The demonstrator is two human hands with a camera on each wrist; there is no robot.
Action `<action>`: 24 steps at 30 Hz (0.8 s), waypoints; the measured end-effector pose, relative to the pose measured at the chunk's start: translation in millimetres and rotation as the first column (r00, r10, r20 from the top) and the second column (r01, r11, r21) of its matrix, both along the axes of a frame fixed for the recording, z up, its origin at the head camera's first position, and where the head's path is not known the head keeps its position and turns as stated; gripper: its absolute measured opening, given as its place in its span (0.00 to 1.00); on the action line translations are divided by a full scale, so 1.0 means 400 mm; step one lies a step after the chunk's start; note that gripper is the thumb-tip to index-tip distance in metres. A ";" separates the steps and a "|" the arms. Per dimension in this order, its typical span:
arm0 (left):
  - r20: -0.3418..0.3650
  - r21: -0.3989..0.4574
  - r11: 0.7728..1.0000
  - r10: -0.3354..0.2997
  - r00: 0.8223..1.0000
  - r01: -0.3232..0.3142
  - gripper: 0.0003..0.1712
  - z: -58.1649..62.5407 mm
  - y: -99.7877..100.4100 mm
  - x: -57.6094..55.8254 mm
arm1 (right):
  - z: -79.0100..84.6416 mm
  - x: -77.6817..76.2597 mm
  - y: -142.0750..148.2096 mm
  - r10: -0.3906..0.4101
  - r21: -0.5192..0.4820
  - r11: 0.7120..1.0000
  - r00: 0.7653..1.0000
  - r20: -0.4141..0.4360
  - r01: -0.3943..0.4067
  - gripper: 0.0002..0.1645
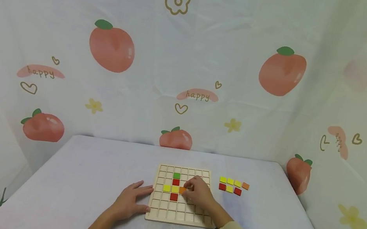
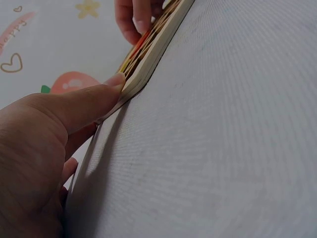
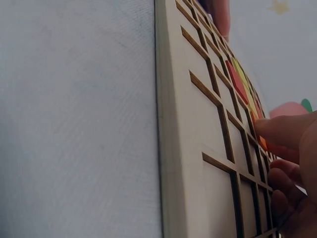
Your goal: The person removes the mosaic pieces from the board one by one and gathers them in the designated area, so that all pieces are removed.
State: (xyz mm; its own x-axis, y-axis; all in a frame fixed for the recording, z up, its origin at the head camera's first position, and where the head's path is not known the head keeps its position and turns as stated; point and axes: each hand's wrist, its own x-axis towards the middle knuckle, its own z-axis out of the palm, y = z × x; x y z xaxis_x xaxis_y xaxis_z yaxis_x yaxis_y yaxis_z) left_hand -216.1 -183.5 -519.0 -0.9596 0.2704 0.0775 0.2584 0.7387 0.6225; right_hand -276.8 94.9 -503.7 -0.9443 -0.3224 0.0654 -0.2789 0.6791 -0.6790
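Note:
A pale wooden grid board [image 1: 161,216] lies on the table. In its cells sit a green tile [image 1: 176,175], a red tile [image 1: 176,182] below that, two yellow tiles [image 1: 171,188] side by side, and another red tile [image 1: 174,197] beneath. My right hand [image 1: 201,194] reaches over the board from the right and pinches an orange tile [image 1: 181,190] at the cell right of the yellow pair. The right wrist view shows the thumb on this orange tile [image 3: 261,141]. At the board's left edge, my left hand [image 1: 129,201] rests with fingers extended, thumb and fingertips touching the rim.
Right of the board lie loose tiles: several yellow ones [image 1: 230,181], two red ones [image 1: 237,192] and an orange one [image 1: 245,186]. A white cloth covers the table [image 1: 108,166]. Behind it hangs a curtain [image 1: 192,52] printed with fruit and flowers.

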 end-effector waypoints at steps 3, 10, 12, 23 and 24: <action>-0.009 0.001 1.000 -0.004 1.000 0.004 0.40 0.003 -0.001 0.000 | 0.000 0.001 -0.005 -0.019 0.008 1.000 1.000 0.004 0.019 0.09; -0.025 -0.003 1.000 -0.007 1.000 0.007 0.39 0.008 -0.002 -0.001 | -0.002 0.002 -0.010 -0.024 0.011 1.000 0.999 -0.024 0.024 0.09; -0.023 -0.002 1.000 -0.006 1.000 0.006 0.40 0.008 -0.001 -0.001 | -0.001 0.002 -0.010 -0.020 0.011 1.000 0.999 -0.030 0.021 0.10; -0.011 -0.009 1.000 0.004 1.000 -0.004 0.40 -0.002 -0.002 -0.002 | 0.002 0.007 -0.015 -0.027 0.020 0.999 1.000 -0.007 0.027 0.10; -0.011 -0.006 1.000 0.002 1.000 -0.002 0.40 -0.003 -0.002 -0.002 | 0.002 0.007 -0.014 -0.029 0.023 0.999 1.000 -0.009 0.030 0.10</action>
State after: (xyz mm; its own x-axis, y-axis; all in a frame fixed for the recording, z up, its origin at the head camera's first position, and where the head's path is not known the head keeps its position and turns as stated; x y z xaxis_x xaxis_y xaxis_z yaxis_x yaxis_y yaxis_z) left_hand -216.7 -184.3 -520.1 -0.9592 0.2690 0.0869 0.2641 0.7429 0.6151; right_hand -273.9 89.1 -502.8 -0.9529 -0.2960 0.0664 -0.2643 0.7026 -0.6606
